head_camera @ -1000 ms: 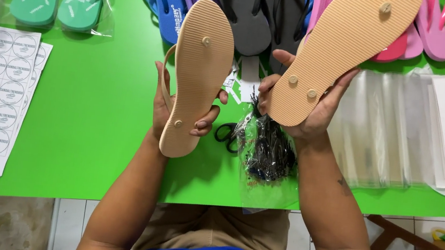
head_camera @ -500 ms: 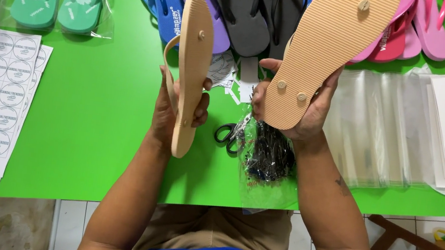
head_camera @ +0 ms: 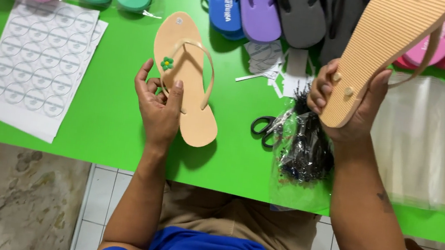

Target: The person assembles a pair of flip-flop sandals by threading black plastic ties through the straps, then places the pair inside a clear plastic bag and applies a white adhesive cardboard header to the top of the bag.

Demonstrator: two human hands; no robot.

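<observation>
My left hand, palm up, pins a tan sandal strap-up on the green desk, left of the scissors; my right hand clamps another sandal sole-up above them.

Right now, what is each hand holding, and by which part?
Left hand grips a tan flip-flop, strap side up, at its middle edge. Right hand holds a second tan flip-flop, sole toward the camera, by its heel.

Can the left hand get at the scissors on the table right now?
Probably not yet: the left hand holds a beige flip-flop. The scissors lie close by on open green table, unobstructed.
</observation>
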